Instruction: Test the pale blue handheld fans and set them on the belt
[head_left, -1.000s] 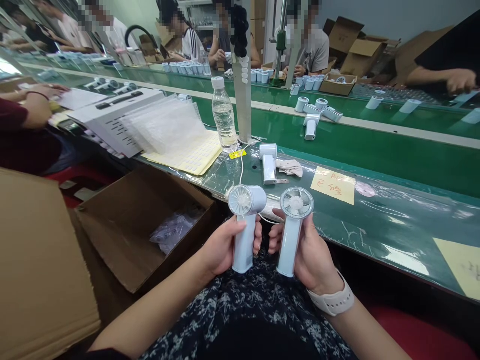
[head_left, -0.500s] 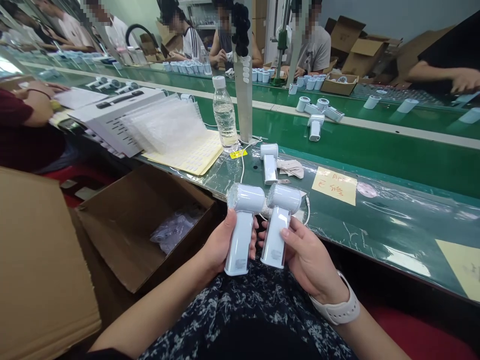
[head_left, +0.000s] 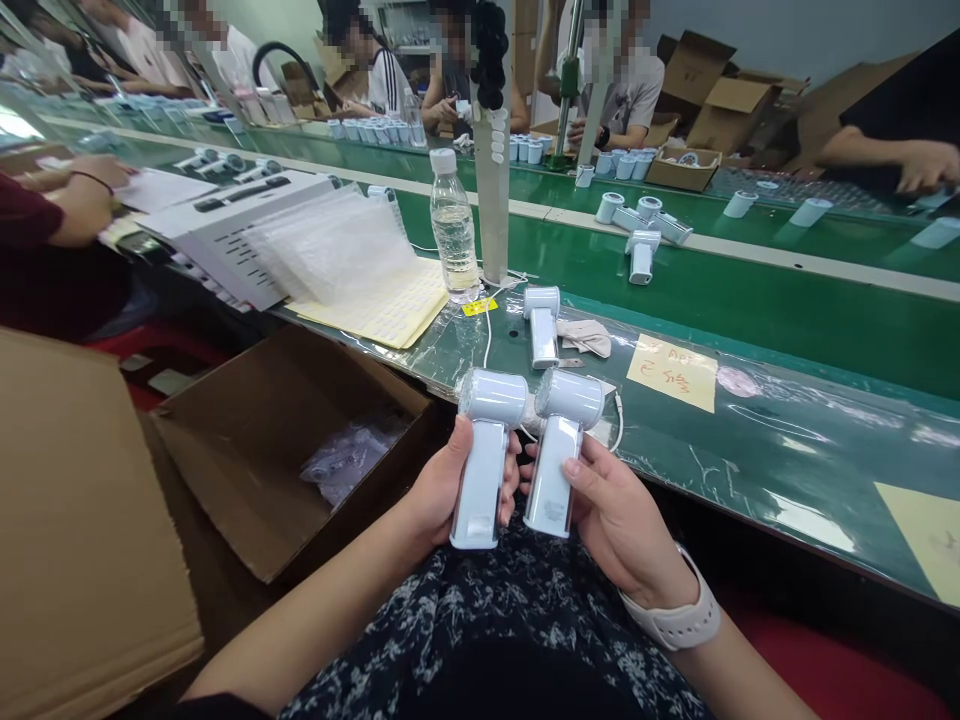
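Note:
My left hand (head_left: 457,490) is shut around the handle of a pale blue handheld fan (head_left: 487,450), with the fingers hidden behind it. My right hand (head_left: 615,510) grips a matching fan (head_left: 559,440) by its handle, thumb across the front. Both fans stand upright side by side, their round heads almost touching, and their grilles are turned away from view. Beyond them on the green bench lies a third fan (head_left: 542,325), close to a beige cloth (head_left: 585,338). A white watch band (head_left: 671,625) circles my right wrist.
An open cardboard box (head_left: 292,450) holding a plastic bag sits to my left. On the bench stand a water bottle (head_left: 454,230) and yellow sticker sheets (head_left: 375,305). A co-worker's hand (head_left: 90,195) rests on papers at the left; others work along the far bench.
Both fans have turned so their grilles no longer face me, and their heads have come together. Between the last two moments, almost nothing has moved.

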